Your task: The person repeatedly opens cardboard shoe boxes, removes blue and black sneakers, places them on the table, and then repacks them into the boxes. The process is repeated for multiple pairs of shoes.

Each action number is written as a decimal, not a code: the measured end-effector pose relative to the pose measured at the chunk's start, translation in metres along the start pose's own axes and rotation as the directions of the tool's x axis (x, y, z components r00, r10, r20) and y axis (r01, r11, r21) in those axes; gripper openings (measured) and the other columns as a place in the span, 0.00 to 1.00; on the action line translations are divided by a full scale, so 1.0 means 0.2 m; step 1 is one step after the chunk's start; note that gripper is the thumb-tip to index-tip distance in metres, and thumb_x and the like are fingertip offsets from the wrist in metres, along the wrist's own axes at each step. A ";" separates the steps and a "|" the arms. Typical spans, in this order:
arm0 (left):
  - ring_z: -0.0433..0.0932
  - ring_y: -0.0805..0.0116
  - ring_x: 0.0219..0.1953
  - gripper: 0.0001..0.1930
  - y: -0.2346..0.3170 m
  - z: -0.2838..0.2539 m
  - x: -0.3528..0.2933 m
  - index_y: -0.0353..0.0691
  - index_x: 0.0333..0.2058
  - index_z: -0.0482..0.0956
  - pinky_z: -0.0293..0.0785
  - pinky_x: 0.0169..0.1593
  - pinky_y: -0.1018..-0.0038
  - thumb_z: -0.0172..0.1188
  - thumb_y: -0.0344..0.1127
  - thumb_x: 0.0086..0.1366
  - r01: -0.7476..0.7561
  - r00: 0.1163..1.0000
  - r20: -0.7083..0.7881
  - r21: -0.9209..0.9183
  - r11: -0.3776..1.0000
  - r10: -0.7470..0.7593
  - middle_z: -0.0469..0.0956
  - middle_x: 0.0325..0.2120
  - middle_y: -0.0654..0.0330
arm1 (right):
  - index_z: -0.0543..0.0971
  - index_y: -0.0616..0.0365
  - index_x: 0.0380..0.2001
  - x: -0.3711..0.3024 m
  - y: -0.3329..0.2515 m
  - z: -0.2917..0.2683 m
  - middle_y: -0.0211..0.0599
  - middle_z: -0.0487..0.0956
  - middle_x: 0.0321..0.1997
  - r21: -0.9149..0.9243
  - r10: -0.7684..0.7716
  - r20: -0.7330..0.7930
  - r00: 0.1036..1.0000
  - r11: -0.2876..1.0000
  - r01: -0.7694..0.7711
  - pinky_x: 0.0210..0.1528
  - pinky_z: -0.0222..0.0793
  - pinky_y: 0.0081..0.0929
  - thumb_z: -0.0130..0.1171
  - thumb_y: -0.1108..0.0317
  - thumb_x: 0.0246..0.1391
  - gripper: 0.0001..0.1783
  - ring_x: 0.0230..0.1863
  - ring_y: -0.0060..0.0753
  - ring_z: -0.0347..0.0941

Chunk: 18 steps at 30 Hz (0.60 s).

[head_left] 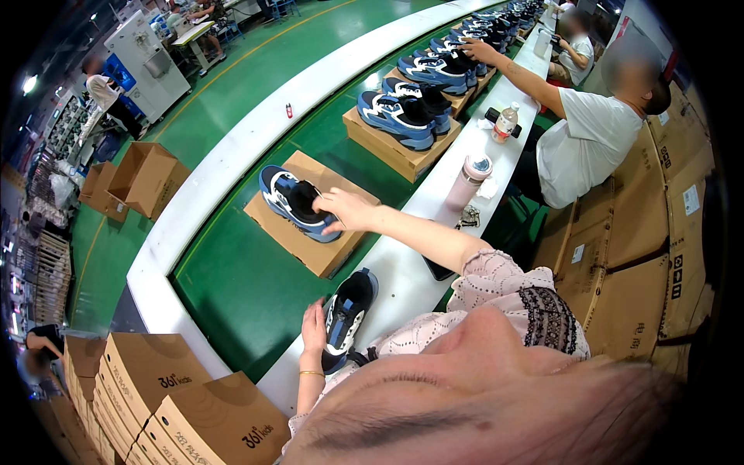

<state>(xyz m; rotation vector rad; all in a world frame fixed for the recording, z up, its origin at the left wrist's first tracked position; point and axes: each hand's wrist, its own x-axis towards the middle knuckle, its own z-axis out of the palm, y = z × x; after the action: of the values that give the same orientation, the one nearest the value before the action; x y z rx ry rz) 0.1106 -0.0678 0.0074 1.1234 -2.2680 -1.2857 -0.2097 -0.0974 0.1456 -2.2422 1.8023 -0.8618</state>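
Two shoes are at the person's two hands, one to each. The right hand (349, 211) is closed around the heel of a blue-and-white shoe (297, 200), fingers bent at its black collar and thumb lower down; that shoe sits on one brown box (329, 262) on the green belt (225, 267). The left hand (313, 332) lies along the side of a second shoe (353, 308), on the white ledge (397, 291), its fingers nearly straight and together (the thumb is hidden, so I cannot tell whether it grips).

Farther along, one box (395, 158) bears two shoes (395, 118); the row behind is too crowded to count. The ledge holds one pink tumbler (466, 184) and one plastic bottle (506, 122). One co-worker in a white shirt (585, 139) reaches toward the row. Two open cartons (147, 180) stand on the floor at left.
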 end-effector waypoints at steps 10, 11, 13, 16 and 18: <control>0.68 0.52 0.55 0.22 -0.04 0.02 0.01 0.38 0.47 0.76 0.60 0.59 0.64 0.39 0.46 0.69 0.073 0.997 -0.004 0.049 0.996 -0.073 0.74 0.48 0.49 | 0.68 0.49 0.48 -0.06 0.02 0.06 0.22 0.74 0.47 0.100 0.147 -0.096 0.984 0.985 -0.137 0.48 0.68 0.33 0.71 0.59 0.35 0.34 0.48 0.37 0.67; 0.68 0.52 0.54 0.22 -0.04 0.02 0.01 0.38 0.47 0.76 0.60 0.59 0.64 0.39 0.46 0.69 0.079 0.997 -0.004 0.052 0.996 -0.079 0.74 0.48 0.49 | 0.68 0.49 0.49 -0.07 0.02 0.06 0.22 0.74 0.49 0.109 0.144 -0.102 0.984 0.985 -0.133 0.48 0.68 0.33 0.71 0.59 0.35 0.35 0.49 0.37 0.67; 0.68 0.53 0.54 0.22 -0.05 0.01 0.01 0.38 0.47 0.76 0.61 0.59 0.65 0.39 0.46 0.69 0.093 0.996 -0.005 0.061 0.994 -0.092 0.74 0.48 0.50 | 0.67 0.49 0.50 -0.08 0.01 0.05 0.23 0.71 0.55 0.126 0.154 -0.105 0.983 0.982 -0.140 0.49 0.68 0.34 0.71 0.60 0.36 0.36 0.50 0.38 0.66; 0.69 0.53 0.53 0.22 -0.06 0.01 0.01 0.38 0.48 0.76 0.61 0.58 0.65 0.39 0.46 0.69 0.084 0.996 -0.012 0.037 0.996 -0.084 0.74 0.47 0.50 | 0.65 0.51 0.52 -0.12 -0.02 0.00 0.29 0.60 0.66 0.147 0.164 -0.154 0.974 0.979 -0.142 0.50 0.68 0.35 0.70 0.63 0.38 0.37 0.51 0.41 0.67; 0.69 0.53 0.53 0.21 -0.07 0.02 0.01 0.39 0.48 0.76 0.62 0.58 0.65 0.39 0.45 0.69 0.100 0.995 -0.018 0.033 0.994 -0.099 0.74 0.47 0.50 | 0.64 0.51 0.53 -0.19 -0.07 -0.02 0.33 0.60 0.66 0.258 0.221 -0.274 0.936 0.954 -0.150 0.49 0.69 0.35 0.70 0.62 0.39 0.36 0.50 0.41 0.69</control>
<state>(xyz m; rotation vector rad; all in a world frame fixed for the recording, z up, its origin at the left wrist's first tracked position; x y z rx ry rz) 0.1147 -0.0711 -0.0072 1.2689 -2.2553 -1.2737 -0.2041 -0.0565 0.1412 -1.8396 1.8788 -1.3563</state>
